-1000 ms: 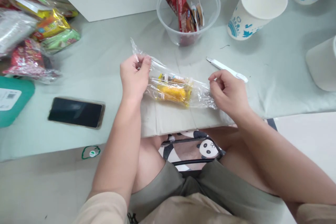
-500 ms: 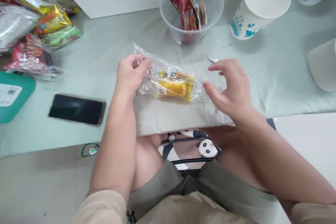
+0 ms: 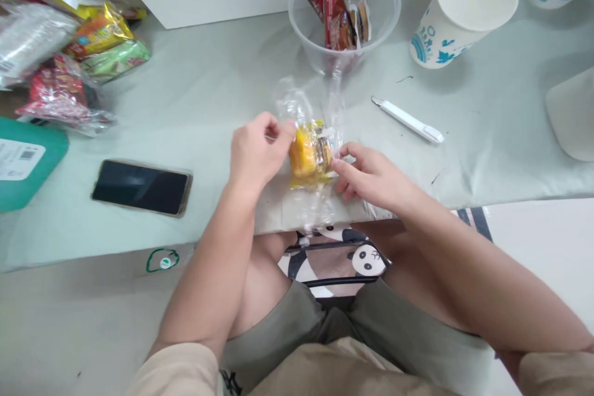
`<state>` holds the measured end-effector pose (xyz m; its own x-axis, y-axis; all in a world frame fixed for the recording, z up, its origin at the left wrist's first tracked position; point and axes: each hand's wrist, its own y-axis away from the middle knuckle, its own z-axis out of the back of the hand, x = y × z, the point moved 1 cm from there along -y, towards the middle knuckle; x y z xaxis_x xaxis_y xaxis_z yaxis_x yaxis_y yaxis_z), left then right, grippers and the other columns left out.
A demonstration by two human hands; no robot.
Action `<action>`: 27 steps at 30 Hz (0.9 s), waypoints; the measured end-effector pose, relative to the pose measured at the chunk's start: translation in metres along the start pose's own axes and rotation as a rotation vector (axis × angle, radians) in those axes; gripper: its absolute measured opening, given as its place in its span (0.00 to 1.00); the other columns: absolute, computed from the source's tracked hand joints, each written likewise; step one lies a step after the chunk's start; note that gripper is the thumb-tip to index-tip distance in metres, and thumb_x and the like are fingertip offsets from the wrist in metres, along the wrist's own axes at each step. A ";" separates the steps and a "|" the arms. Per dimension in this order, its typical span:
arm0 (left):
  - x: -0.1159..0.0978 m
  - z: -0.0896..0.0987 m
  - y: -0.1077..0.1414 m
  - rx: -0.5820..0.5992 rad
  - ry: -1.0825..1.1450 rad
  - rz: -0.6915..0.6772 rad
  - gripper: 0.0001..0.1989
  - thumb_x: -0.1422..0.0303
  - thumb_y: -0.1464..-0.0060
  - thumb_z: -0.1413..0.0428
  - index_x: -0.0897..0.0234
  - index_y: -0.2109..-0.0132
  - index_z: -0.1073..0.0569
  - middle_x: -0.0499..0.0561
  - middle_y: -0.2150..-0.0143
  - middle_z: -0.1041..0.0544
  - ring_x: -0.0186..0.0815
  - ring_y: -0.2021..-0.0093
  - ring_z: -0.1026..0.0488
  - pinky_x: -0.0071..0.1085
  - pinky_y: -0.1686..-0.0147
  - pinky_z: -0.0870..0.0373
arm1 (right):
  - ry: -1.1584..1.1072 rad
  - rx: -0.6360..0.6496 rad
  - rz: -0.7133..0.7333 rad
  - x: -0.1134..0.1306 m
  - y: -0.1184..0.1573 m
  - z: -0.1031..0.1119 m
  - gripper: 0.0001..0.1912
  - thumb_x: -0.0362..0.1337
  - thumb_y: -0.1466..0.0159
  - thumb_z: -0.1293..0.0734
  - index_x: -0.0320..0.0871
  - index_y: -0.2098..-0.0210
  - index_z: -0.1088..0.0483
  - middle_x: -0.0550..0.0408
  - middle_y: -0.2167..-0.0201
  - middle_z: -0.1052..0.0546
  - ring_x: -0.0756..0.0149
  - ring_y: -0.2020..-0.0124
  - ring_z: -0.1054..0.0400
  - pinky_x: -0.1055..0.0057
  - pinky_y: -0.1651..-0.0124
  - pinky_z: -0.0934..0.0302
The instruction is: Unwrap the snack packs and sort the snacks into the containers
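A clear plastic bag with yellow-wrapped snacks inside lies near the table's front edge, its ends pointing away from and toward me. At its left side my left hand pinches the plastic between thumb and fingers. My right hand is at the right side of the bag, with thumb and index finger closed on its edge. A white utility knife lies to the right, beyond my right hand.
Behind the bag stands a clear tub holding red-wrapped snacks. Paper cups are at the right. A phone, a green container and a pile of packaged snacks are at the left.
The bag has turned from lying sideways to lying front to back. My left hand has moved right, and my right hand has come down onto the bag, uncovering the knife.
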<state>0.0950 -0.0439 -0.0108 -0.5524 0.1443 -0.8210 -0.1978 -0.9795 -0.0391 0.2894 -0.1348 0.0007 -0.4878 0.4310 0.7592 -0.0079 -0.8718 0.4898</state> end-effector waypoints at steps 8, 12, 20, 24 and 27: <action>-0.022 -0.026 0.011 -0.133 -0.060 -0.255 0.15 0.62 0.48 0.34 0.58 0.68 0.35 0.49 0.63 0.30 0.37 0.62 0.30 0.37 0.60 0.29 | 0.127 -0.437 0.213 -0.012 -0.008 0.013 0.10 0.36 0.37 0.38 0.46 0.75 0.33 0.56 0.79 0.26 0.64 0.75 0.35 0.66 0.69 0.44; -0.035 -0.036 0.022 -0.010 -0.175 -0.236 0.23 0.60 0.56 0.29 0.58 0.70 0.39 0.49 0.65 0.33 0.39 0.64 0.32 0.40 0.62 0.30 | 0.004 -0.483 0.213 -0.016 -0.009 0.015 0.04 0.35 0.38 0.37 0.47 0.70 0.33 0.56 0.76 0.24 0.63 0.75 0.32 0.65 0.69 0.41; -0.024 -0.033 0.020 -0.037 -0.121 -0.206 0.16 0.71 0.49 0.40 0.60 0.77 0.41 0.50 0.68 0.33 0.33 0.73 0.38 0.37 0.72 0.40 | 0.039 -0.539 0.185 -0.027 -0.018 0.026 0.11 0.30 0.40 0.38 0.49 0.59 0.32 0.60 0.78 0.28 0.63 0.76 0.35 0.63 0.65 0.38; -0.024 -0.029 0.022 -0.078 -0.089 -0.254 0.12 0.65 0.45 0.40 0.59 0.73 0.34 0.51 0.68 0.33 0.38 0.67 0.34 0.40 0.65 0.34 | 0.117 -0.618 0.294 -0.028 -0.015 0.026 0.20 0.30 0.42 0.37 0.49 0.51 0.32 0.55 0.69 0.27 0.60 0.69 0.32 0.60 0.62 0.36; -0.027 -0.031 0.026 0.003 -0.157 -0.436 0.05 0.68 0.48 0.38 0.57 0.62 0.24 0.57 0.52 0.29 0.49 0.48 0.30 0.49 0.46 0.34 | 0.292 -0.706 0.619 -0.025 -0.006 0.021 0.23 0.27 0.46 0.38 0.47 0.52 0.29 0.48 0.60 0.26 0.56 0.59 0.30 0.57 0.55 0.35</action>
<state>0.1298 -0.0772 -0.0076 -0.5327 0.5624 -0.6324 -0.4407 -0.8223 -0.3600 0.3200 -0.1353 -0.0118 -0.7776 -0.1403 0.6130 -0.1515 -0.9043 -0.3992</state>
